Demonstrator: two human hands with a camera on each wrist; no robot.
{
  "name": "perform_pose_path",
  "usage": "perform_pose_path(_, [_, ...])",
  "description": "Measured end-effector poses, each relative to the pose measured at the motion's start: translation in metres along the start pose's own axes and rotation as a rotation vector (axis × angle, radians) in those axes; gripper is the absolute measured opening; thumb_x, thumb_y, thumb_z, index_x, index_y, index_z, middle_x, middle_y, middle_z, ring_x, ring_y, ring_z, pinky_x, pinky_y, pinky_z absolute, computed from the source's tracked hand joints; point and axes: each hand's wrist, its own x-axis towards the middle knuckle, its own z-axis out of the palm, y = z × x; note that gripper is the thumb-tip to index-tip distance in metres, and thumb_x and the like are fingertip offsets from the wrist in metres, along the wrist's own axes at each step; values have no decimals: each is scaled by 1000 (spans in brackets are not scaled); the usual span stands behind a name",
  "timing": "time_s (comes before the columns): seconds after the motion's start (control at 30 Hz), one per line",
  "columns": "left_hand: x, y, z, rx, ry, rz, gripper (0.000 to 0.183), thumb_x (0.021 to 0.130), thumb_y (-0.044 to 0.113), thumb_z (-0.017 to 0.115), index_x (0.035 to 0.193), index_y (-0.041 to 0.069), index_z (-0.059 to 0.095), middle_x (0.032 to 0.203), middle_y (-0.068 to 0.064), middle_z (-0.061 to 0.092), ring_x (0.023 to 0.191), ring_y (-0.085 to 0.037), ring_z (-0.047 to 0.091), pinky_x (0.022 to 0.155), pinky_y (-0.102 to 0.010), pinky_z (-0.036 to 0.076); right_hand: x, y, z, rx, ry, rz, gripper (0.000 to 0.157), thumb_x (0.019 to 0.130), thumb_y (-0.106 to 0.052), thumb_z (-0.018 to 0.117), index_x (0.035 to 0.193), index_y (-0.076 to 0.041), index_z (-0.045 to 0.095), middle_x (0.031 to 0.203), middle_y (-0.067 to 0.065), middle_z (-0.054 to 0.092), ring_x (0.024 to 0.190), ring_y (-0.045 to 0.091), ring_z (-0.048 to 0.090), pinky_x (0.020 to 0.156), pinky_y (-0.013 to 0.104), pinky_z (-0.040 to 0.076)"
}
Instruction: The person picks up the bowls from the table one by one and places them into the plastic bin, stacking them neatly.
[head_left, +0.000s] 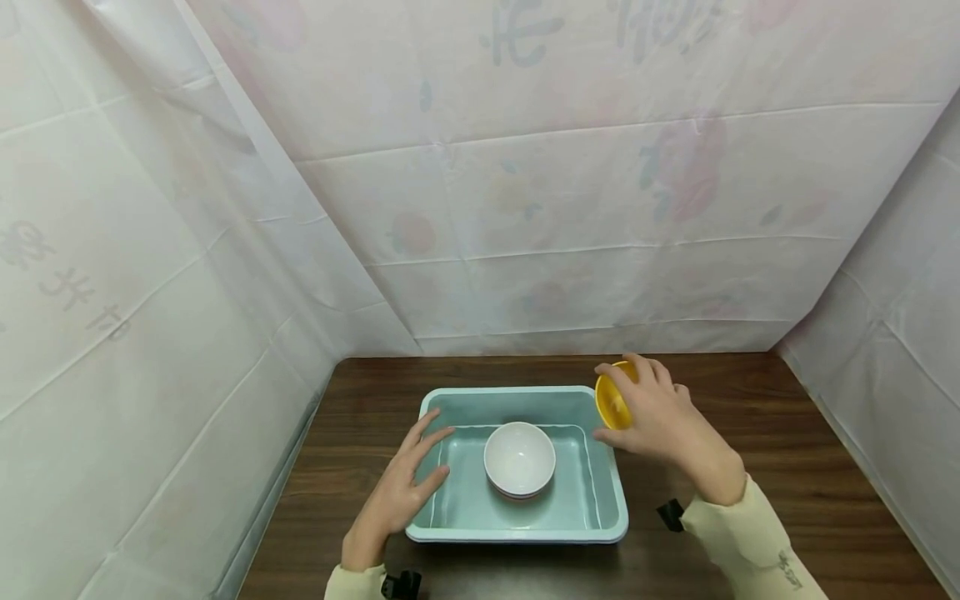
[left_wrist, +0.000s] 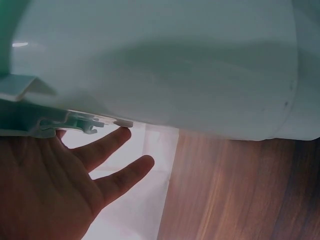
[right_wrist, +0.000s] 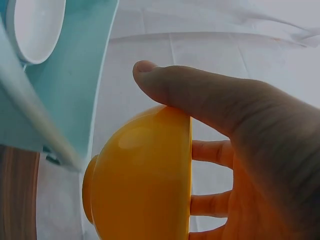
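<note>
In the head view my right hand (head_left: 660, 412) grips a yellow bowl (head_left: 611, 404) by its rim, tilted on its side at the right rim of a light teal basin (head_left: 465, 535). The right wrist view shows the thumb on the outside of the yellow bowl (right_wrist: 140, 175), its mouth facing the palm. A white bowl (head_left: 519, 458) sits mouth up on the basin floor; whether another is stacked under it I cannot tell. My left hand (head_left: 397, 492) is spread over the basin's left rim, holding nothing. Whether its fingers touch the basin wall (left_wrist: 175, 85) is unclear.
The basin stands on a dark brown wooden table (head_left: 735, 400). White printed sheets (head_left: 555, 200) hang behind and at both sides of the table. A dark strap piece (head_left: 671, 514) shows at the right wrist.
</note>
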Motion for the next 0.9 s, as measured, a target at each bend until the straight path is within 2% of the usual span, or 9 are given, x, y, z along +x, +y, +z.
perform_pose_path(0.37, [1,0,0,1,-4,-6,46,103,27,63,148,20,56,167,-15,30,152,-41,31,107,-71,39,9,-19,9,49,-21,-33,90,76,-53,88,151,-23,48,157,24,35,139,52,36,91,72,44])
perform_pose_path(0.57, [1,-1,0,0,-6,-5,47,103,27,63,148,18,56,167,-15,30,152,-41,31,107,-71,39,13,-24,15,70,-38,-68,90,77,-54,87,151,-23,48,157,25,36,141,53,36,95,74,43])
perform_pose_path(0.9, [0,-1,0,-5,-10,-14,48,103,27,63,149,16,56,168,-15,29,152,-42,31,107,-71,38,17,-32,21,91,-56,-100,89,76,-52,88,150,-23,49,156,23,37,141,49,37,96,71,44])
